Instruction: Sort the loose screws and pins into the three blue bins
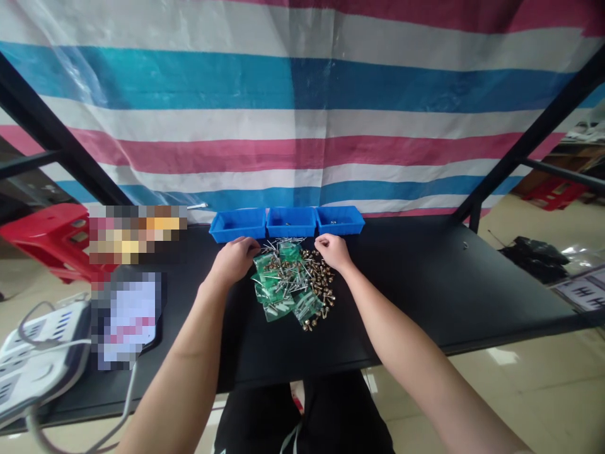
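Note:
My left hand (pixel 237 258) is at the upper left edge of a pile of small hardware, its fingers curled closed. At the pile's upper right, my right hand (pixel 333 251) has its fingertips pinched together. Whatever either hand holds is too small or hidden to make out. The pile mixes brass-coloured bolt-like pieces (pixel 322 277), thin silver screws or pins (pixel 282 272) and green-tinted plastic packets (pixel 278 309). Just beyond the hands stand three blue bins in a row: a left bin (pixel 239 234), a middle bin (pixel 292 231) and a right bin (pixel 341 228). Small metal bits show in the middle and right bins.
The black table (pixel 406 271) has a dark metal frame. A striped plastic sheet (pixel 307 126) hangs behind it. On the left are a white power strip (pixel 42 353) with cables and a blurred phone-like object (pixel 128 318). A red stool (pixel 51 243) stands beyond the left edge.

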Demonstrator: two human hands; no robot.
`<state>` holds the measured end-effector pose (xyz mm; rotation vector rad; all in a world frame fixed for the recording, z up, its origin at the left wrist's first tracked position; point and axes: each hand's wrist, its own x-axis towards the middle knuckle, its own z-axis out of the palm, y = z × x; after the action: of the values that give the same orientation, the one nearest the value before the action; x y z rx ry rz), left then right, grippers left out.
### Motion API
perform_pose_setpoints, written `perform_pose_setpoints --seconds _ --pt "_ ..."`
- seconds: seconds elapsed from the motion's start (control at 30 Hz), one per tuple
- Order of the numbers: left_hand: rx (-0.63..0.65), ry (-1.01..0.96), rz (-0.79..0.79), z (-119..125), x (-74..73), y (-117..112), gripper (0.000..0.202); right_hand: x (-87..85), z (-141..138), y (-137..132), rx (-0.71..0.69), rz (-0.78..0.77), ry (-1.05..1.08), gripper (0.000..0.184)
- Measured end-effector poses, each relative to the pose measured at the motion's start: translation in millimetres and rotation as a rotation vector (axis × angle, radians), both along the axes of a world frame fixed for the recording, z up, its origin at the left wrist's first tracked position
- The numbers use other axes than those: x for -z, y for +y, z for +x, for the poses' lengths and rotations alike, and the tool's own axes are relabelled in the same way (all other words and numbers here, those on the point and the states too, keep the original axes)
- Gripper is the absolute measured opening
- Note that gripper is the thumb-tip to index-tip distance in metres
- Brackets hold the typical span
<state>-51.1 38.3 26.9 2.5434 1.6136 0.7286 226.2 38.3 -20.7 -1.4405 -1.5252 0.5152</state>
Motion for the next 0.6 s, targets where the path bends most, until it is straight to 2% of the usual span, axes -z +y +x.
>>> perform_pose_setpoints --seconds 0.1,0.2,0.3,0.4,0.6 --pt "0.1 -0.043 0.013 13 -8.5 -13 0.024 -11.5 -9 -10 -0.047 0.137 -0.03 0.013" --pt "0.212 -0.076 0.005 29 -13.0 -23 0.021 -25.4 -22 -25 -0.255 0.217 -0.138 0.02" --pt "0.296 -0.103 0.018 41 -13.3 -29 0.02 -34.0 -32 -37 -0.408 0.221 -0.179 0.019" --pt "0.322 -0.125 0.048 44 -11.5 -32 0.021 -34.5 -36 -40 -0.437 0.206 -0.171 0.016" --pt "0.305 -0.16 0.07 43 -9.3 -31 0.022 -29.5 -34 -35 -0.385 0.273 -0.2 0.017"
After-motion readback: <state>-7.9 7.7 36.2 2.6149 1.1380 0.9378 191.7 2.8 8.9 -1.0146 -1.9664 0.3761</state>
